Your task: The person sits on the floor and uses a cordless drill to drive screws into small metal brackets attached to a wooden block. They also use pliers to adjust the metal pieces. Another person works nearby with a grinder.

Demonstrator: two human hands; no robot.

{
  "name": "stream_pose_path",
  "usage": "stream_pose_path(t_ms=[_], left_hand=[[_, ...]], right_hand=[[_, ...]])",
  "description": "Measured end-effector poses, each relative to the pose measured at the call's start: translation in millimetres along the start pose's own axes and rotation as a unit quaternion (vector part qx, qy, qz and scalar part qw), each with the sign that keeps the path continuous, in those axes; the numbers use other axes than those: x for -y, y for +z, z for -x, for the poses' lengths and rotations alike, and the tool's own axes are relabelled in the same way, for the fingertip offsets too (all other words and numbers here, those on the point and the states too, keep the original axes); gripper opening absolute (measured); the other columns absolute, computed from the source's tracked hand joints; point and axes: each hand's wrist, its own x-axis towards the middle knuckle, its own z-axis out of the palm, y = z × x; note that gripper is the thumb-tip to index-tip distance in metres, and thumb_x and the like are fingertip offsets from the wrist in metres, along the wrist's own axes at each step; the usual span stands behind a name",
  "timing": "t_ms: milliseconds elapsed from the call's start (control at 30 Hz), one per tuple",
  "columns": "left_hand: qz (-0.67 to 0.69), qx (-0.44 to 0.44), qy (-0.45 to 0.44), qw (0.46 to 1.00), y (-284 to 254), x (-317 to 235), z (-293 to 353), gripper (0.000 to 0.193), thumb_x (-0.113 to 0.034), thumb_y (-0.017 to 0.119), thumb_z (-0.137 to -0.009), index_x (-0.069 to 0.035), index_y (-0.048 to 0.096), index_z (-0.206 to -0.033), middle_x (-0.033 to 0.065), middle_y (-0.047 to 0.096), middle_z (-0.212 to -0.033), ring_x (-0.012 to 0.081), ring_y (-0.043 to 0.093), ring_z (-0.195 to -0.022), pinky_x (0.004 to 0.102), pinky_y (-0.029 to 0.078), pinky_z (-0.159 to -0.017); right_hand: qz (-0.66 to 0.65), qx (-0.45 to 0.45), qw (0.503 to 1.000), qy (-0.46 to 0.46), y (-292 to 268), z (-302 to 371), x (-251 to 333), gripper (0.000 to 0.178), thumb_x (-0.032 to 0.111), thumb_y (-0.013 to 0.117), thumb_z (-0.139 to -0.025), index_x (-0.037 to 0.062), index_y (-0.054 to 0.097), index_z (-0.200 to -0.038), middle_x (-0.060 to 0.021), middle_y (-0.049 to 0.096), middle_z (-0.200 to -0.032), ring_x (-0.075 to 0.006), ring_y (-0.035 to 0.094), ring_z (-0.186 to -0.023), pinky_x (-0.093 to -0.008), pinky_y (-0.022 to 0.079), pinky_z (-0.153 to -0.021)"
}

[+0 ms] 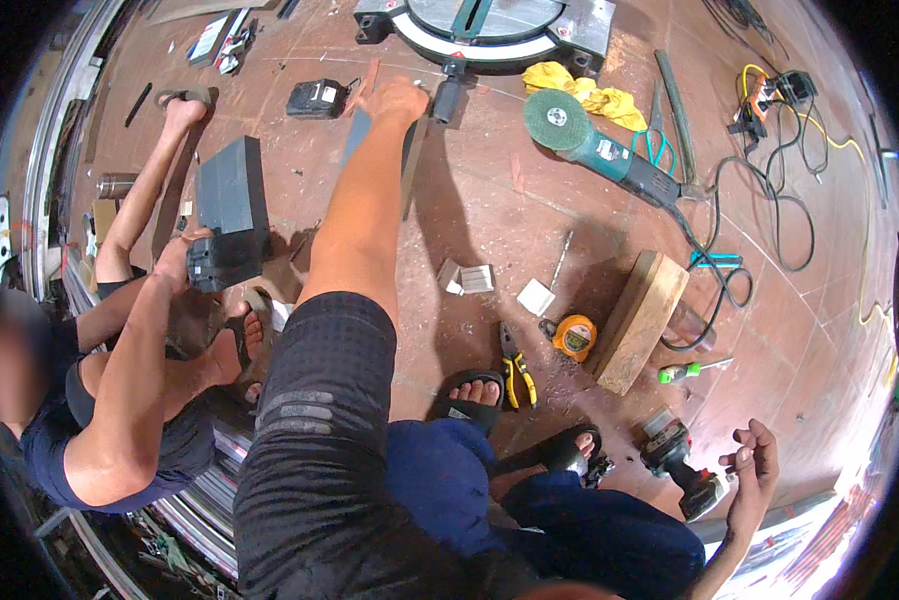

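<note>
My left arm, in a dark sleeve, stretches far forward over the floor. At its end my left hand point(395, 102) reaches down to a long grey panel point(358, 138), mostly hidden beneath my forearm; its fingers look closed, but what they grip is unclear. A reddish strip point(370, 78) lies at the fingertips. Low on the right, my right hand point(755, 465) hangs in the air with bent, parted fingers and nothing in them. Nearest to it is a cordless power tool point(678, 460) on the floor. At left, a co-worker's hand point(177, 258) holds a black tool point(220, 262) against a dark grey block point(232, 185).
A mitre saw base point(485, 45) stands at the far side, with a battery pack point(317, 98) nearby. An angle grinder point(600, 150) trails its cable rightward. Pliers point(515, 368), a tape measure point(575, 337), a wooden block point(638, 322) and a screwdriver point(692, 371) lie before my feet.
</note>
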Motion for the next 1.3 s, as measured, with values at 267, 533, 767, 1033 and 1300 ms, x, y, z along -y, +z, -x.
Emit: stream_pose_path(t_ms=[267,533,767,1033,1300], left_hand=[[0.729,0.049,0.048,0.681,-19,29,74,0.033,-0.012,0.066,-0.095,-0.001,0.062,-0.125,0.0120,0.071,-0.112,0.0280,0.069,-0.105,0.0426,0.058,-0.088],[0.502,0.320,0.063,0.801,34,-32,360,0.025,-0.012,0.079,-0.089,-0.003,0.069,-0.110,0.0054,0.073,-0.095,0.0143,0.069,-0.079,0.0294,0.057,-0.065],[0.305,0.120,0.359,0.874,80,-128,446,0.030,-0.019,0.063,-0.089,0.004,0.071,-0.107,0.0213,0.071,-0.095,0.0314,0.072,-0.082,0.0457,0.057,-0.077],[0.229,0.102,0.450,0.857,97,-165,498,0.043,-0.017,0.072,-0.083,0.006,0.060,-0.117,0.0267,0.054,-0.126,0.0478,0.066,-0.095,0.0538,0.053,-0.092],[0.094,0.067,0.531,0.840,107,-142,491,0.047,-0.035,0.083,-0.077,-0.008,0.066,-0.111,0.0145,0.061,-0.111,0.0339,0.067,-0.094,0.0474,0.047,-0.083]], right_hand=[[0.022,0.063,0.998,-0.008,-11,-18,-6,0.058,0.031,0.066,-0.096,0.0000,0.054,-0.143,-0.0161,0.063,-0.125,-0.0202,0.064,-0.099,-0.0322,0.053,-0.089],[-0.024,0.136,0.983,-0.122,-24,-4,0,0.054,0.024,0.069,-0.097,0.0008,0.055,-0.143,-0.0105,0.065,-0.117,-0.0155,0.063,-0.095,-0.0299,0.050,-0.089],[0.056,0.076,0.988,-0.122,-51,40,-42,0.048,0.034,0.067,-0.099,0.0054,0.061,-0.137,-0.0063,0.069,-0.108,-0.0136,0.064,-0.085,-0.0287,0.047,-0.076],[0.027,-0.128,0.991,-0.014,-105,49,-150,0.043,0.038,0.067,-0.097,0.0050,0.067,-0.124,-0.0057,0.069,-0.091,-0.0159,0.066,-0.073,-0.0260,0.046,-0.066],[0.181,0.136,0.967,0.120,-127,14,-277,0.039,0.028,0.071,-0.091,0.0043,0.066,-0.122,-0.0119,0.072,-0.104,-0.0264,0.070,-0.094,-0.0381,0.055,-0.089]])
